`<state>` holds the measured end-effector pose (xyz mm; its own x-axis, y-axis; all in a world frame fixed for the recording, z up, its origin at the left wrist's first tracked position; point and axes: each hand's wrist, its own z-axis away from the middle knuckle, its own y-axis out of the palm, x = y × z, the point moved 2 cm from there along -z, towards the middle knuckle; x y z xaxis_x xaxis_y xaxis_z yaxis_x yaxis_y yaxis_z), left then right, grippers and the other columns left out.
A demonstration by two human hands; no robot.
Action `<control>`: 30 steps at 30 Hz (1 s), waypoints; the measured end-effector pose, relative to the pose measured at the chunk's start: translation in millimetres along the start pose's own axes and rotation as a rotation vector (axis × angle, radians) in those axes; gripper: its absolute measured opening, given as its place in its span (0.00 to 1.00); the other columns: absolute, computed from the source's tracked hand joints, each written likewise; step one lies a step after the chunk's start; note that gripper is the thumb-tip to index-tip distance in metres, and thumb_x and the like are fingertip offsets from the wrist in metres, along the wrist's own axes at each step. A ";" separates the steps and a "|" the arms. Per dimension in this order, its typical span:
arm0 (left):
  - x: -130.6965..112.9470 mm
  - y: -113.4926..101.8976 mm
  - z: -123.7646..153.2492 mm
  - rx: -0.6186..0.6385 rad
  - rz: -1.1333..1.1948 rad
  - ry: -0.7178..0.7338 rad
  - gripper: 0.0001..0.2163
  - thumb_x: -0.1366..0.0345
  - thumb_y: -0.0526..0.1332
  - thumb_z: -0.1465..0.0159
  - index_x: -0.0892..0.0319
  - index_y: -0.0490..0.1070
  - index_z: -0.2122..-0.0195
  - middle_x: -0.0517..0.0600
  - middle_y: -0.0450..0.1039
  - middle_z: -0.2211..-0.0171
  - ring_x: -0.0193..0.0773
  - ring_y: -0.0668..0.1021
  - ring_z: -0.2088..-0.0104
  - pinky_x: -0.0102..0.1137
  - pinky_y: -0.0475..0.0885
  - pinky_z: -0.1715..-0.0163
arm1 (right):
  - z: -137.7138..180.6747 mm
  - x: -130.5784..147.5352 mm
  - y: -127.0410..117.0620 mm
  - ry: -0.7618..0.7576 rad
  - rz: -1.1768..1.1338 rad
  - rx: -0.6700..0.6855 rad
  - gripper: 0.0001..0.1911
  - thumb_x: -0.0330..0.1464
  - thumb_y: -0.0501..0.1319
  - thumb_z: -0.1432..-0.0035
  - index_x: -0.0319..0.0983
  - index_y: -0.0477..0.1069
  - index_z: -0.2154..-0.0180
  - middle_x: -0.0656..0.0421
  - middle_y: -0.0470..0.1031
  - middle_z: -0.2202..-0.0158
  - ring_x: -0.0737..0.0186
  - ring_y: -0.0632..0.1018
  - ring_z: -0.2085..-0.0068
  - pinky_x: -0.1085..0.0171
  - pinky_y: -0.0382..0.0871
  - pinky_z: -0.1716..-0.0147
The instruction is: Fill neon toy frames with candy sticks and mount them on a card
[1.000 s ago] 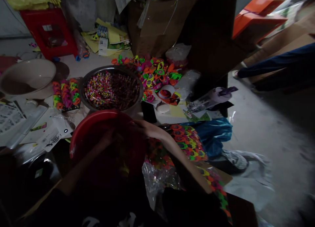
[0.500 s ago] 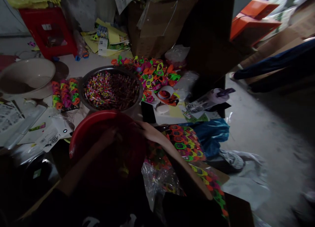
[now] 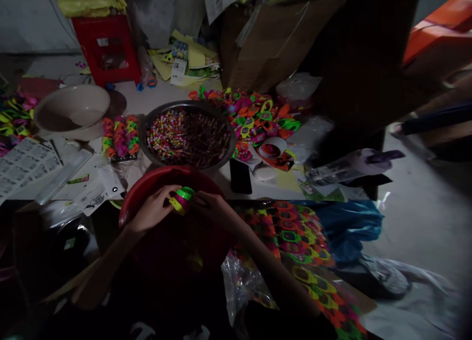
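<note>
Both of my hands meet over a red plastic basin (image 3: 147, 187) in my lap. My left hand (image 3: 153, 209) and my right hand (image 3: 210, 209) are closed on a small stack of neon toy glasses (image 3: 182, 198), green, pink and yellow. Just beyond the basin stands a metal bowl (image 3: 221, 121) full of small wrapped candies. To my right, rows of neon toy glasses (image 3: 291, 231) lie packed in clear plastic.
A beige bowl (image 3: 72, 108) sits far left, with a row of neon toys (image 3: 120, 136) beside the metal bowl. A loose heap of neon toys (image 3: 258, 116), a black phone (image 3: 240, 175), a cardboard box (image 3: 273, 40), a red stool (image 3: 108, 47) and printed sheets (image 3: 22, 165) surround the work area.
My hands have come up out of the red basin holding the stack of neon glasses. My view has shifted, so everything sits further right in the picture.
</note>
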<state>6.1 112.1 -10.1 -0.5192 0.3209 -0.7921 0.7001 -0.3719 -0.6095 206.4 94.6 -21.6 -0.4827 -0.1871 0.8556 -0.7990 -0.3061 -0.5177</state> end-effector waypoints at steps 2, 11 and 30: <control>-2.4 -4.3 6.4 -0.049 -0.011 0.031 0.18 0.70 0.57 0.37 0.54 0.64 0.46 0.50 0.71 0.47 0.38 0.74 0.49 0.35 0.69 0.47 | 1.5 2.7 2.5 0.017 -0.048 0.027 0.12 0.38 0.57 0.40 0.37 0.65 0.72 0.62 0.67 0.75 0.69 0.65 0.73 0.71 0.57 0.73; -9.4 -1.1 13.0 -0.058 0.235 0.117 0.18 0.72 0.60 0.41 0.56 0.68 0.49 0.54 0.70 0.51 0.40 0.73 0.49 0.34 0.69 0.48 | 5.0 17.6 23.6 0.057 -0.297 0.190 0.18 0.45 0.55 0.41 0.37 0.62 0.72 0.65 0.57 0.77 0.71 0.58 0.75 0.71 0.54 0.76; -35.4 -17.6 32.2 -0.172 0.156 -0.041 0.20 0.79 0.57 0.43 0.53 0.64 0.50 0.47 0.73 0.51 0.35 0.76 0.52 0.29 0.70 0.51 | 10.5 70.1 -11.1 -0.238 0.030 0.089 0.14 0.32 0.55 0.35 0.41 0.65 0.48 0.54 0.74 0.54 0.61 0.78 0.57 0.65 0.71 0.58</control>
<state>-3.6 79.3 27.6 -0.4147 0.2344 -0.8792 0.8450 -0.2593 -0.4677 185.2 75.0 44.1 -0.3991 -0.4087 0.8208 -0.7459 -0.3759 -0.5499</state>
